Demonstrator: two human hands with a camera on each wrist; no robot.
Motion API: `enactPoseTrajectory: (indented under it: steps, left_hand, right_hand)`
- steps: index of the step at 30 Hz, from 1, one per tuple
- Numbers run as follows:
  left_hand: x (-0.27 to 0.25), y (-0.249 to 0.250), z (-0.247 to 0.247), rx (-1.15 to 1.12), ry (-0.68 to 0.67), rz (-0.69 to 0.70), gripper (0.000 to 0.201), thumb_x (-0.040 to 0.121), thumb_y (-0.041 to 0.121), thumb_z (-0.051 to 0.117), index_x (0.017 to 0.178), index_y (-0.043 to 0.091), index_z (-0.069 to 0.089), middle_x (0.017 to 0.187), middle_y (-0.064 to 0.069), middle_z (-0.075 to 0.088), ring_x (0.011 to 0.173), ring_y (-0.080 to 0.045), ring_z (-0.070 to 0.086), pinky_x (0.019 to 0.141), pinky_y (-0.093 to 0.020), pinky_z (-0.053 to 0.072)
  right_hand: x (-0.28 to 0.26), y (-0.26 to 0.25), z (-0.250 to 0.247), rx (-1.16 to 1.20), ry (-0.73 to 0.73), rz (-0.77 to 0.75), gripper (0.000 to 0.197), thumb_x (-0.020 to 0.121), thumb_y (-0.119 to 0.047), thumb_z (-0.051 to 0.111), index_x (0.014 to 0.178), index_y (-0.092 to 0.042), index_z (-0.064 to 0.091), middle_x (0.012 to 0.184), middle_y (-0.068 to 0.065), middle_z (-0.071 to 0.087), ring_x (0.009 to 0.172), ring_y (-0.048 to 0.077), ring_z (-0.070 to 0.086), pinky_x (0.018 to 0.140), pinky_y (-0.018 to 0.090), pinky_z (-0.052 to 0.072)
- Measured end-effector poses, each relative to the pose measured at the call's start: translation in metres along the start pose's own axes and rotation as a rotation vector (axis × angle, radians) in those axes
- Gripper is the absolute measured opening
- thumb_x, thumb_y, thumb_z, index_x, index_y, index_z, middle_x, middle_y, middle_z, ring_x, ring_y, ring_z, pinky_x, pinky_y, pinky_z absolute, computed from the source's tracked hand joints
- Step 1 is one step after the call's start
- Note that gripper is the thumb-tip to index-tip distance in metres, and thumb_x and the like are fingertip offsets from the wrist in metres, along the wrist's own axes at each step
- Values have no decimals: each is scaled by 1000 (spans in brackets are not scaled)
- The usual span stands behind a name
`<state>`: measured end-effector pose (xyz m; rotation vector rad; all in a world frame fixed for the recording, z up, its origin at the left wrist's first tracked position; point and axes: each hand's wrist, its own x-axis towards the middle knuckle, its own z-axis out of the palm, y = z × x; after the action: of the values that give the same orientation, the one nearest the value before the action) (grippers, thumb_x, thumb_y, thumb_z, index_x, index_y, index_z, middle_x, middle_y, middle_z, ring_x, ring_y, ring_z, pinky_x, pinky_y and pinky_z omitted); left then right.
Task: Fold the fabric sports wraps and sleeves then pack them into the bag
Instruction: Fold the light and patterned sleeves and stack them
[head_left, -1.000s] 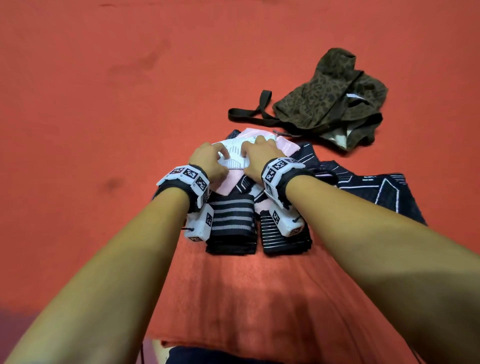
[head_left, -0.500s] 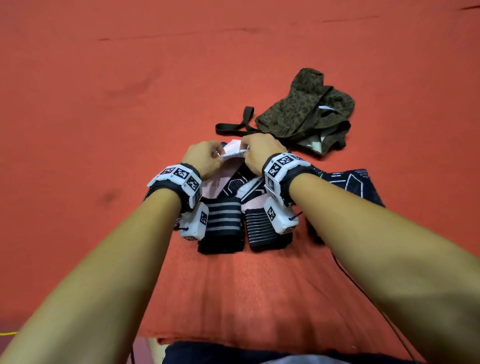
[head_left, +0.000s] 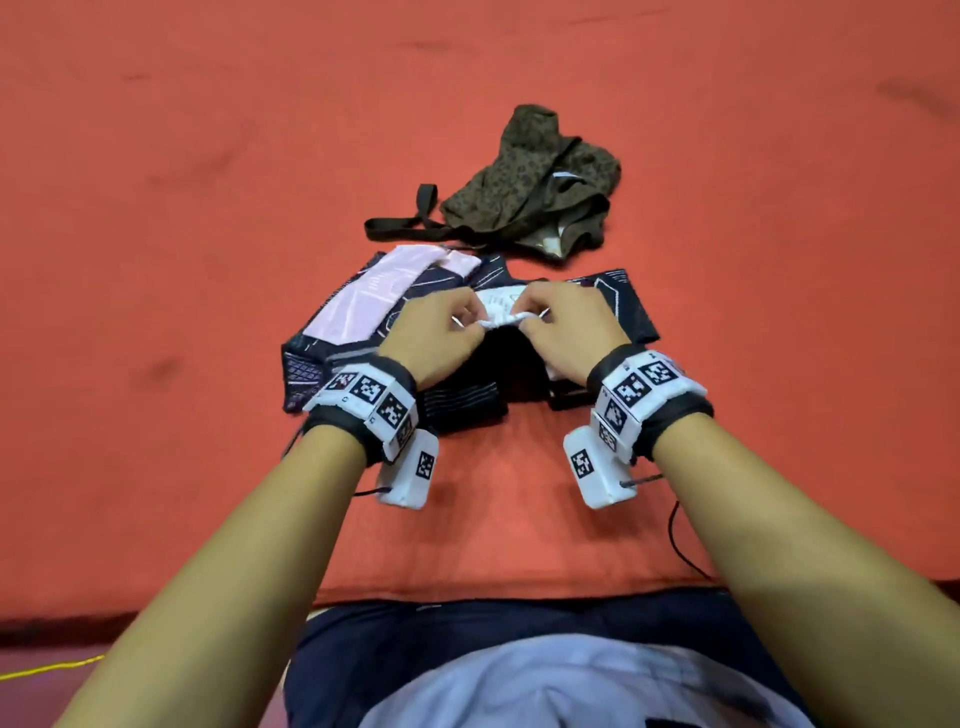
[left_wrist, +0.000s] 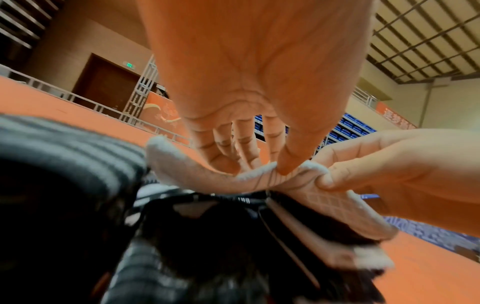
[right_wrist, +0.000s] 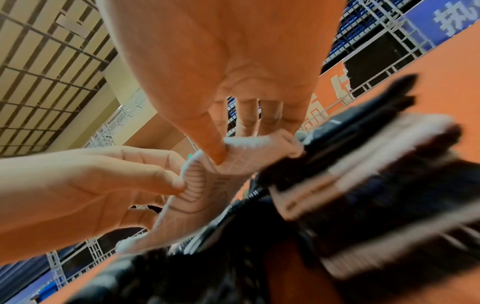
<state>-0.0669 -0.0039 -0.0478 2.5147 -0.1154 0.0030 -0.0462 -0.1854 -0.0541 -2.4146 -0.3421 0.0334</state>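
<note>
Both hands pinch the white end of a dark patterned sleeve (head_left: 501, 312) and hold it lifted above the pile. My left hand (head_left: 457, 325) grips its left corner between thumb and fingers; my right hand (head_left: 540, 325) grips the right corner. In the left wrist view the white hem (left_wrist: 259, 176) bends between the left thumb and the right hand (left_wrist: 376, 170). In the right wrist view the hem (right_wrist: 241, 158) sits under my right thumb. A pink and navy sleeve (head_left: 363, 306) lies at the left. Black striped wraps (head_left: 462, 402) lie under my wrists. The leopard-print bag (head_left: 535, 182) lies crumpled beyond.
Everything rests on an orange-red mat (head_left: 208, 208) with wide bare areas left, right and behind the bag. The bag's black strap (head_left: 410, 223) trails to the left. The mat's near edge (head_left: 493, 597) runs just before my lap. A thin black cable (head_left: 675, 545) hangs near my right wrist.
Both hands have pulled the white end of the sleeve toward me and lifted it. The pink and navy sleeve now lies uncovered at the left. The view has tilted toward my lap.
</note>
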Motion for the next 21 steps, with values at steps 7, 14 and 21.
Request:
enactPoseTrajectory:
  steps: [7, 14, 21]
  left_hand:
    - [-44, -5, 61, -14, -178, 5, 5, 86, 17, 66, 86, 22, 66, 75, 11, 58, 70, -7, 53, 69, -23, 37]
    - [-64, -7, 91, 7, -289, 19, 8, 82, 18, 72, 90, 18, 72, 88, 0, 68, 83, -16, 61, 78, -27, 47]
    - [-74, -3, 115, -6, -471, 4, 2, 82, 18, 68, 84, 18, 69, 77, 7, 65, 68, -6, 55, 72, -24, 47]
  right_hand:
    - [-56, 43, 21, -7, -100, 7, 18, 83, -11, 60, 91, -22, 73, 96, 0, 67, 93, 23, 60, 85, 37, 48]
    - [-89, 71, 33, -41, -202, 99, 19, 81, -10, 63, 87, -25, 73, 100, -2, 69, 96, 23, 63, 88, 36, 51]
    - [-102, 87, 34, -44, -386, 222, 28, 79, -7, 56, 81, -33, 68, 95, -9, 71, 94, 17, 65, 88, 30, 52]
